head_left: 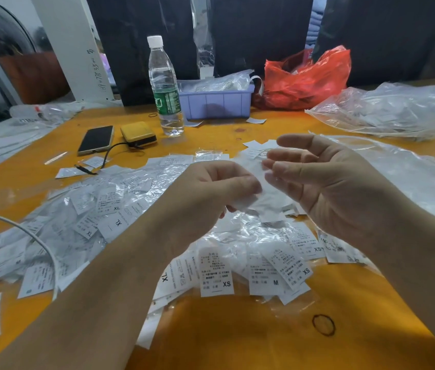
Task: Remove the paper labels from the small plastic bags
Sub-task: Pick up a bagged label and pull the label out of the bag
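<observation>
Holding one small plastic bag point(261, 193) up between both hands above the pile, I have it clear of the heap so only this piece is being worked. My left hand point(211, 190) has its grip pinched shut on the lower corner of the bag, thumb against bent fingers, which anchors it. My right hand point(326, 188) is spread wide, palm turned inward, its fingertips point(269, 164) just beside the top edge of the white paper label point(253, 169); that grip is apart and clamps nothing that I can see. I judge the pose as a brace with the left and a reach with the right, ready to draw the label out. Whether the label is already partly free I cannot tell, since the film blurs here. Below, the orange bench point(237, 337) carries a loose pile of bagged labels point(216, 271) marked XS, M and XL, kept near for easy picking. A purple bin point(216, 102) sits at the far edge.
</observation>
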The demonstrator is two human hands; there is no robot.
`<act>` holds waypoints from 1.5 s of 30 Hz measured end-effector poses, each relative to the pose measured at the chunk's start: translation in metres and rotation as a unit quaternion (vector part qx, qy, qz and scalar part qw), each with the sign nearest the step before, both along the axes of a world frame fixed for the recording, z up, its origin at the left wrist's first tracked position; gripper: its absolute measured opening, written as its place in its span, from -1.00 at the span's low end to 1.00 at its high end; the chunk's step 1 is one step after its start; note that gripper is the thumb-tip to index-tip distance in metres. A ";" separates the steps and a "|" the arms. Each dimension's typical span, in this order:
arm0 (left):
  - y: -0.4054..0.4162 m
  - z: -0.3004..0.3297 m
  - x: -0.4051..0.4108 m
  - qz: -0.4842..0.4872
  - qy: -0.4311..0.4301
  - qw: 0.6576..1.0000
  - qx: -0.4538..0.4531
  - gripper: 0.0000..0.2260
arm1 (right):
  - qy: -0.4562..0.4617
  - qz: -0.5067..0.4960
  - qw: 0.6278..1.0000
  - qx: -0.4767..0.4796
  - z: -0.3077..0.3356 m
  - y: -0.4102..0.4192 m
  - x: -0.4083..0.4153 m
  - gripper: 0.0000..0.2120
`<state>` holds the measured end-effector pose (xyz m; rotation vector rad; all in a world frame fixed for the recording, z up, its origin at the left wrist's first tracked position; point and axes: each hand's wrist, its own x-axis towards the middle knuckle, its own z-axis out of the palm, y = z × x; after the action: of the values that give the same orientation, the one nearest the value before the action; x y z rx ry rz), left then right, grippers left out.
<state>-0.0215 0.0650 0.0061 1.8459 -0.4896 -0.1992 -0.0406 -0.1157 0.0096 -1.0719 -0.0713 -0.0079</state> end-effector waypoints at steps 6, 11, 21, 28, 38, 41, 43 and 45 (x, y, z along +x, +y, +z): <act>-0.001 0.000 -0.001 0.042 -0.016 0.998 -0.045 -0.85 | -0.009 0.038 0.987 -0.159 -0.002 -0.001 -0.002 -0.57; 0.000 -0.001 -0.001 0.040 -0.022 0.998 -0.052 -0.79 | -0.038 0.069 0.960 -0.269 -0.007 0.001 -0.003 -0.77; 0.002 -0.001 0.002 0.076 -0.008 0.993 -0.092 -0.83 | -0.058 0.127 0.947 -0.291 -0.007 0.000 -0.004 -0.90; 0.003 0.000 0.000 0.031 -0.026 0.998 -0.049 -0.76 | -0.060 0.168 0.937 -0.302 -0.009 0.001 -0.005 -0.85; 0.003 0.000 -0.001 0.030 -0.031 0.998 -0.035 -0.93 | -0.016 0.051 0.987 -0.155 -0.004 -0.004 0.001 -0.85; 0.001 -0.001 0.000 0.035 -0.037 0.998 -0.044 -0.78 | -0.006 0.024 0.993 -0.116 -0.005 -0.005 0.003 -0.83; 0.000 -0.001 -0.001 0.033 -0.029 0.998 -0.052 -0.68 | -0.002 0.021 0.995 -0.094 -0.005 -0.006 0.004 -0.83; 0.000 -0.001 -0.001 0.031 -0.015 0.998 -0.060 -0.63 | 0.002 0.023 0.997 -0.075 -0.006 -0.005 0.005 -0.84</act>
<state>-0.0223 0.0651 0.0055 1.7466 -0.4550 -0.0977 -0.0358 -0.1211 0.0040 -1.2206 -0.0938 0.0422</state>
